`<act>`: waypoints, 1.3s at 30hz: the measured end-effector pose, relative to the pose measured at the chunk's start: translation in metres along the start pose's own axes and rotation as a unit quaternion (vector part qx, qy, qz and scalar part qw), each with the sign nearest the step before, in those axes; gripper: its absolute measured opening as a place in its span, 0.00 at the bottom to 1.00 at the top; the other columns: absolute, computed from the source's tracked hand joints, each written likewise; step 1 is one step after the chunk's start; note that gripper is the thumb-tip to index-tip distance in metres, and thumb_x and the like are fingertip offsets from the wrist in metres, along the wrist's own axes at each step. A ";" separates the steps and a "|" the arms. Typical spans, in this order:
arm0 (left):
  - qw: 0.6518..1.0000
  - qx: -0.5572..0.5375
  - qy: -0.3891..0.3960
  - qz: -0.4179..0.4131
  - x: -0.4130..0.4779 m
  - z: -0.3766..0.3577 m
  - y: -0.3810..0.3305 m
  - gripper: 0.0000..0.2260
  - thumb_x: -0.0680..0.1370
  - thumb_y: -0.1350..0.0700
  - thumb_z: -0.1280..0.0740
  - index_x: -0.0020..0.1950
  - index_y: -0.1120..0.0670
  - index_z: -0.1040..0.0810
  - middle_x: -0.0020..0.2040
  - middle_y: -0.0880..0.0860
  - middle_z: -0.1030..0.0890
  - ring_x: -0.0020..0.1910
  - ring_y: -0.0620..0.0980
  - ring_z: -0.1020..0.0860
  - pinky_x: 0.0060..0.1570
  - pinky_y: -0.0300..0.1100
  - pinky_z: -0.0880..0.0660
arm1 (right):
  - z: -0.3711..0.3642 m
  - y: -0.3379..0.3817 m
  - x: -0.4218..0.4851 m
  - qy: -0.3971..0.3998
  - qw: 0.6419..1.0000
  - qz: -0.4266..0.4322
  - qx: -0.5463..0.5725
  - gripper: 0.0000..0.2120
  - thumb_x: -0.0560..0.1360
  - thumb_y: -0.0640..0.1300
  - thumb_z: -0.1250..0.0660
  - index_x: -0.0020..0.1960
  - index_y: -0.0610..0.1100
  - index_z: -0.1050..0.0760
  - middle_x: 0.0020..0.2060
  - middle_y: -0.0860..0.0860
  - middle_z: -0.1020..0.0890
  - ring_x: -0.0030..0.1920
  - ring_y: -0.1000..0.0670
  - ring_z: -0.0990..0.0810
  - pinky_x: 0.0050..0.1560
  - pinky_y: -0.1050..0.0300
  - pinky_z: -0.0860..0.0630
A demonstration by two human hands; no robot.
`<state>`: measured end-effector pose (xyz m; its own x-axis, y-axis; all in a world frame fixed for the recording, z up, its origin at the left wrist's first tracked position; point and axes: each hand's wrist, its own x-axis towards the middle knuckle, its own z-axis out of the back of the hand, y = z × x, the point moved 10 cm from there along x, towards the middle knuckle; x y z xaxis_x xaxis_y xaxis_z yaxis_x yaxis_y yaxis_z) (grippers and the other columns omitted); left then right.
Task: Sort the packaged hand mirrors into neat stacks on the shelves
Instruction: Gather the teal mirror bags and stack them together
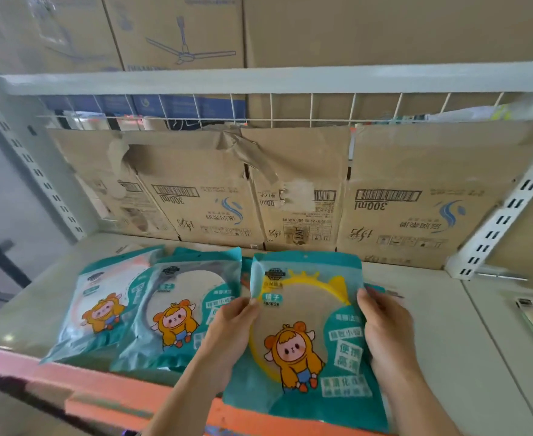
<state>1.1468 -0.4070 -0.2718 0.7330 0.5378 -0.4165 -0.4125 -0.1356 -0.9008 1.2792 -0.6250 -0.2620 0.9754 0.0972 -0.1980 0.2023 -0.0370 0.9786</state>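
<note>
Step in hand: placing one pack, approx mid-task. Both hands hold the yellow-rimmed mirror pack (306,325) by its side edges. The left hand (227,328) pinches the left edge and the right hand (384,335) the right edge, fingers curled behind the bag w/ thumbs on the front. The pack sits face-up over the front of the shelf (447,325), its bottom edge overhanging the orange front lip (101,379). Can't tell if it's resting on anything. To its left, the grey-rimmed pack (177,309) and pink-rimmed pack (101,309) lie overlapping and skewed (teal corners of other packs peek out behind the held one, so there's prob a pile under it). Next move, I'd judge: lower the pack square onto a pile, edges aligned, then straighten the two skewed ones. The bags look slippery, so stacks may slide.
</note>
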 end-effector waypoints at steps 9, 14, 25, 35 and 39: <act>0.994 0.013 -0.045 -0.101 -0.007 0.012 -0.015 0.11 0.80 0.47 0.40 0.46 0.53 0.24 0.46 0.65 0.21 0.38 0.55 0.24 0.38 0.52 0.25 | 0.000 -0.019 -0.034 0.034 0.999 -0.037 -0.019 0.09 0.78 0.43 0.37 0.44 0.38 0.22 0.37 0.42 0.16 0.36 0.44 0.17 0.38 0.51 0.22; 0.992 0.017 -0.033 -0.122 -0.006 0.003 -0.013 0.10 0.81 0.50 0.41 0.47 0.52 0.24 0.45 0.63 0.21 0.35 0.51 0.26 0.34 0.45 0.30 | 0.009 -0.009 -0.046 0.019 0.994 0.017 -0.102 0.08 0.80 0.45 0.41 0.47 0.45 0.24 0.39 0.47 0.17 0.39 0.48 0.17 0.35 0.55 0.23; 0.986 0.032 -0.038 -0.158 -0.012 -0.025 -0.019 0.10 0.81 0.49 0.42 0.46 0.52 0.24 0.39 0.59 0.23 0.34 0.54 0.28 0.34 0.45 0.32 | 0.038 0.009 -0.051 -0.007 0.993 0.042 -0.107 0.11 0.81 0.43 0.42 0.44 0.42 0.23 0.33 0.48 0.17 0.30 0.57 0.20 0.27 0.64 0.25; 0.982 0.020 -0.058 -0.179 -0.039 -0.080 -0.023 0.12 0.81 0.53 0.42 0.40 0.53 0.27 0.32 0.53 0.29 0.32 0.49 0.31 0.33 0.44 0.36 | 0.101 0.017 -0.043 -0.014 0.992 0.048 -0.115 0.12 0.81 0.44 0.42 0.45 0.41 0.23 0.35 0.47 0.17 0.30 0.55 0.19 0.27 0.64 0.25; 0.980 0.022 -0.065 -0.187 -0.050 -0.106 -0.025 0.13 0.81 0.55 0.41 0.37 0.53 0.28 0.34 0.56 0.27 0.34 0.51 0.29 0.35 0.46 0.34 | 0.129 0.019 -0.039 -0.013 0.992 0.044 -0.115 0.12 0.81 0.43 0.42 0.45 0.41 0.23 0.33 0.49 0.17 0.31 0.55 0.19 0.29 0.63 0.24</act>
<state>1.1782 -0.5187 -0.2411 0.7637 0.6446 -0.0367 -0.1526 0.1250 -0.9804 1.2560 -0.7577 -0.2423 0.9909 0.0781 -0.1095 0.0937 0.1833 0.9786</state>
